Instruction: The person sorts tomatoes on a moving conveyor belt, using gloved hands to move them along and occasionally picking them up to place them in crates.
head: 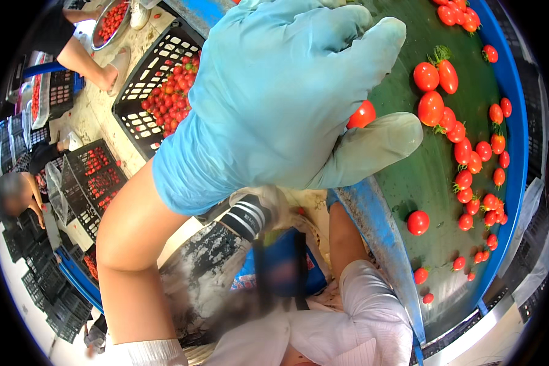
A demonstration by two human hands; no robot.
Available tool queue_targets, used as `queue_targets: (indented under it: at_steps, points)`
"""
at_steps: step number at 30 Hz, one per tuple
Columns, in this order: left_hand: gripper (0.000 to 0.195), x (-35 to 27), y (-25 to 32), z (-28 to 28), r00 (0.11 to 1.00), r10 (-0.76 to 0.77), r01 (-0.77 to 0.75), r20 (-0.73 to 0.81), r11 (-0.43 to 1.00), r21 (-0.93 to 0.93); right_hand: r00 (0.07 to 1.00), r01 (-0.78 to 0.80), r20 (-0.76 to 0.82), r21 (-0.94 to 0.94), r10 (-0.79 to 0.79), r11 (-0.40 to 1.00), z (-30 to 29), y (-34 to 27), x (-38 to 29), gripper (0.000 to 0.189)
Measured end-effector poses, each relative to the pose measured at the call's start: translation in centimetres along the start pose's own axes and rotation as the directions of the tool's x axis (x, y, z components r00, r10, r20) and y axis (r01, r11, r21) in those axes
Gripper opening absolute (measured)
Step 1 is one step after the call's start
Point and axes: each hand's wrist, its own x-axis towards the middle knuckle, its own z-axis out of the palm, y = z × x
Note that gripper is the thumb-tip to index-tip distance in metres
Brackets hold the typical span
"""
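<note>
My left hand (279, 100), in a light-blue glove, is stretched over the green conveyor belt (393, 192). Its back faces up, and the thumb stands apart from the bent fingers. One red cherry tomato (362, 115) shows in the gap between thumb and forefinger; whether it is held or lies below cannot be made out. The palm is hidden. Low beside the near blue metal rail (375, 228), my right hand (332, 200) shows only a sliver of blue glove, the rest being behind the rail. Many tomatoes (431, 108) lie on the belt, several with green stalks.
A black plastic crate (135, 98) of tomatoes stands left of the belt, a metal bowl (96, 41) of tomatoes farther off. Another person's leg (84, 61) is near it. A bent-over person (34, 192) is beside a second crate (91, 224). A blue side wall (517, 151) bounds the belt's far side.
</note>
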Motion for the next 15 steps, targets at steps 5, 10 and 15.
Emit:
queue_targets:
  at_steps: [5,10,15]
  points:
    - [0.056,0.7,0.6,-1.1,0.997,-0.026,0.025,0.067,1.0,0.015,0.999,0.021,0.021,0.103,-0.024,0.994,-0.3,2.2,0.6,0.031]
    - [0.047,1.3,2.5,-1.8,0.946,-0.136,0.125,0.294,0.991,0.058,0.952,0.209,0.096,0.488,-0.29,0.848,-0.8,1.8,-7.7,0.033]
    - [0.047,1.6,3.0,-4.0,0.902,-0.215,0.206,0.374,0.977,0.063,0.599,0.572,0.241,0.538,-0.763,0.619,-1.4,-12.6,-41.1,0.039]
